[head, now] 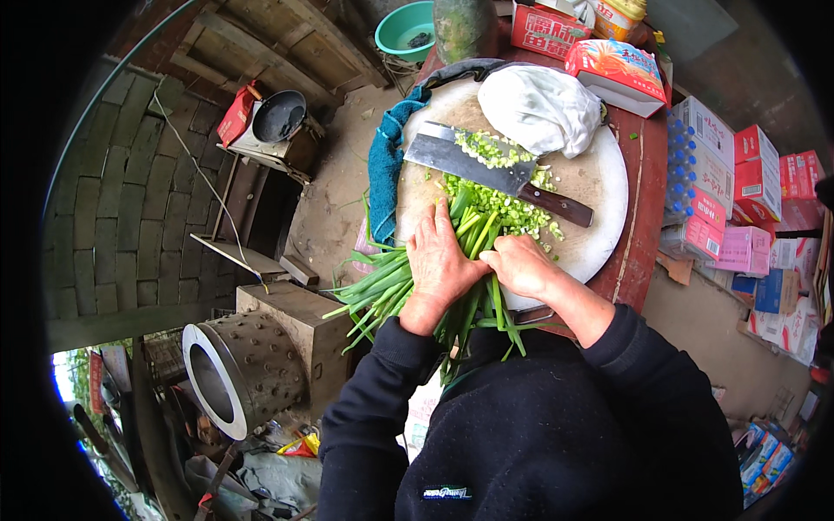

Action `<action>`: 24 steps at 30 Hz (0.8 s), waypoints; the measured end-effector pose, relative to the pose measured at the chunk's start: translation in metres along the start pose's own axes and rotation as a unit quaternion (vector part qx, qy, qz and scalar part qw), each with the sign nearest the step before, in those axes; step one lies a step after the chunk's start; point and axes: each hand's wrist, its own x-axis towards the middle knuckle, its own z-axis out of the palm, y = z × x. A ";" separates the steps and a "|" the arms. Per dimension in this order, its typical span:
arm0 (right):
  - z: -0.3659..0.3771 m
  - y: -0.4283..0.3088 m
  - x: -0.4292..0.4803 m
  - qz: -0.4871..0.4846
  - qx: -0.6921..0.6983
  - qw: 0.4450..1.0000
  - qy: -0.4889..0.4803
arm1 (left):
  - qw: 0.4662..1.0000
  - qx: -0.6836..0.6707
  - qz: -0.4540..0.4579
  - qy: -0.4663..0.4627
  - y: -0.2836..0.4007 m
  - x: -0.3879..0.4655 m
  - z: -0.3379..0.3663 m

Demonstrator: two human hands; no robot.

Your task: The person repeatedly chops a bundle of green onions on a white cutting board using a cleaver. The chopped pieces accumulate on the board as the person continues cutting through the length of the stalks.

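A large bunch of green scallions [384, 283] lies over the near edge of a round, pale chopping board [606, 195], its leaves hanging off the side. My left hand [440, 260] is spread across the bunch, holding it, with the thumb reaching toward the other hand. On the right side of the bunch, my right hand [521, 266] is curled around some stalks; its fingertips are partly hidden. Beyond both hands, a cleaver [469, 158] with a dark wooden handle rests flat on the board. Chopped scallions [498, 202] lie under and beside the blade, and some sit on it.
A white cloth bundle [541, 107] sits at the board's far side. A twisted teal towel [384, 176] follows its left rim. Red cartons [616, 68] stand on the red table [642, 195] behind. Bottles [679, 166] and stacked boxes [749, 247] are right; a metal drum [260, 371] is left.
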 end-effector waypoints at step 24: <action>-0.091 0.025 0.000 0.001 0.036 0.992 0.123 | 0.986 -0.122 -0.092 0.070 0.016 -0.012 -0.001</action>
